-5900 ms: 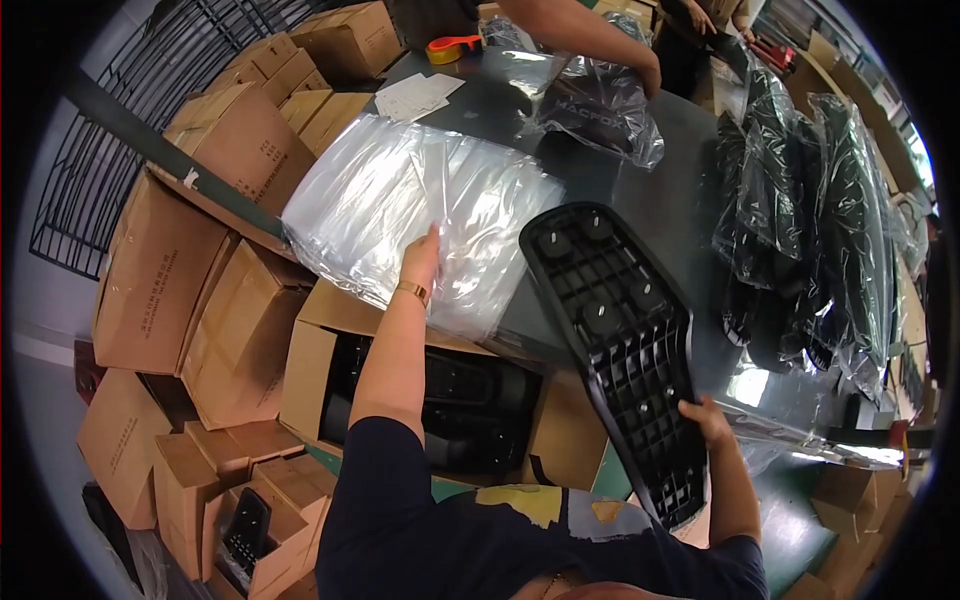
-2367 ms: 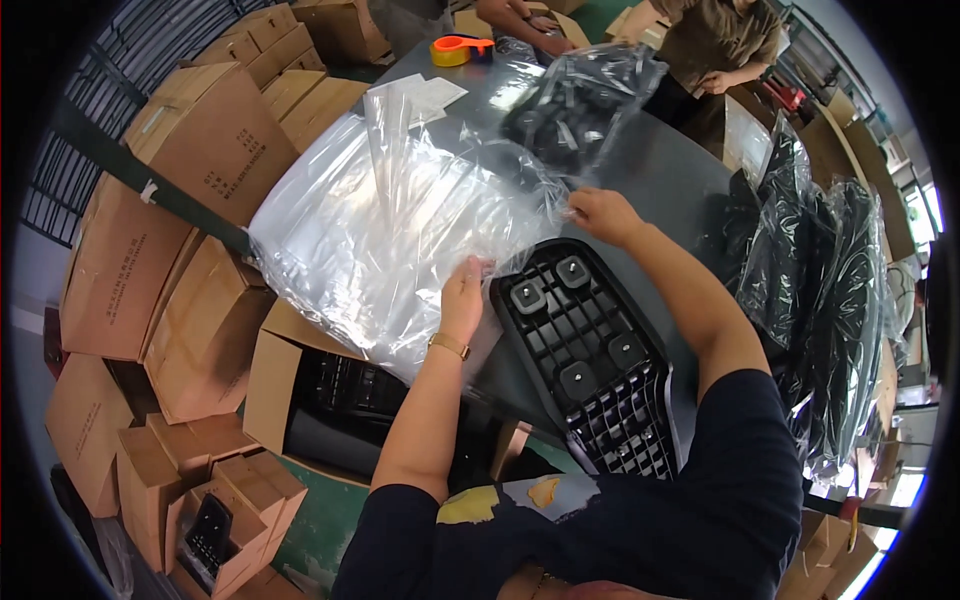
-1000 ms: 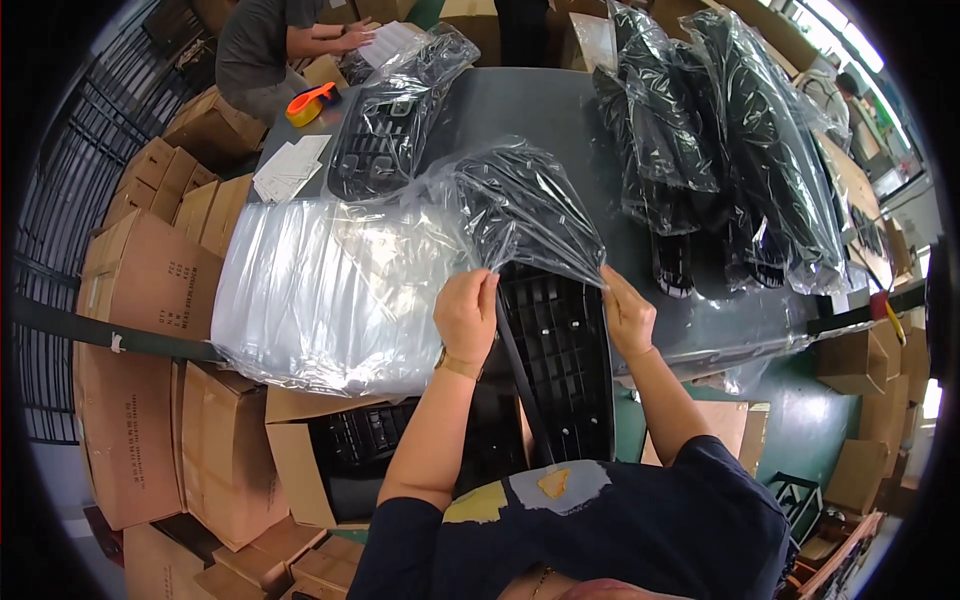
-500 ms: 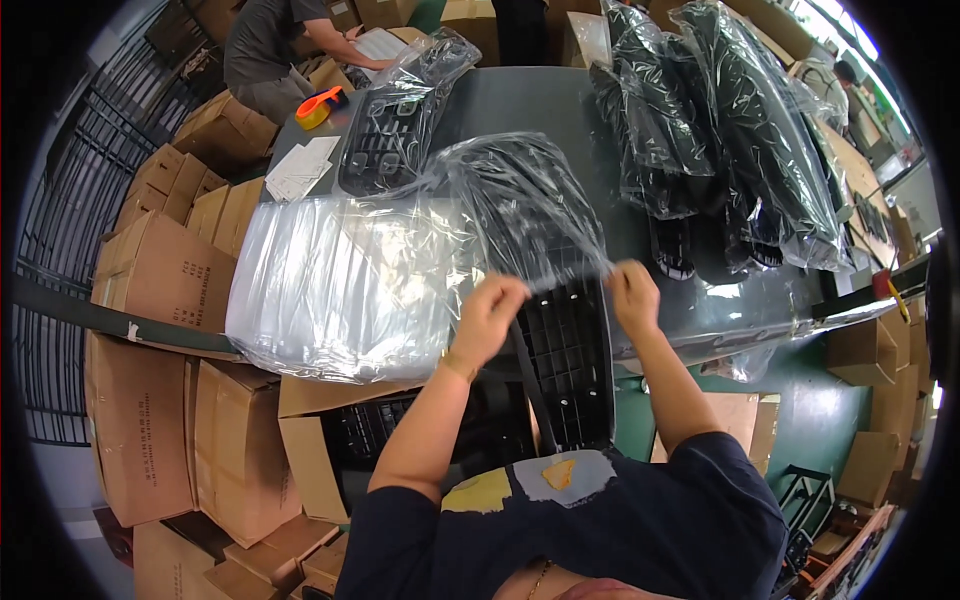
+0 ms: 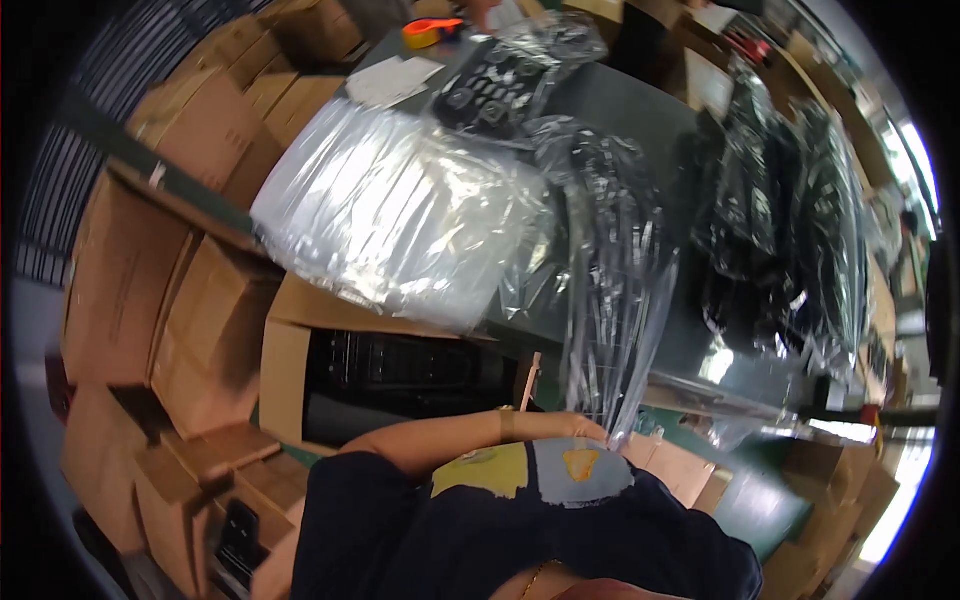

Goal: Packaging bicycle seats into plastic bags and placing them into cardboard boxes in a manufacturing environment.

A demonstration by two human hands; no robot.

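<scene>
My left hand (image 5: 578, 428) reaches across in front of my shirt, with a band at its wrist. It is closed at the near end of a long clear plastic bag (image 5: 615, 300), its fingers partly hidden. Inside the bag is a long black ribbed plastic part, blurred through the film. The bag stretches from the table top over its front edge toward me. My right hand does not show; only the dark sleeve on that side is visible. A thick stack of clear plastic bags (image 5: 390, 210) lies on the table, left of the bagged part.
Bagged black parts (image 5: 750, 190) lie at the table's right. Farther back are another bagged black part (image 5: 495, 90), white papers (image 5: 393, 80) and an orange tape roll (image 5: 432, 33). An open carton (image 5: 287, 370) holding black parts stands below the table's front edge; cartons (image 5: 215, 330) crowd the left.
The bag now covers the black part down to its near end. My left hand has come down toward my body; my right hand has left view. The view has turned and shifted.
</scene>
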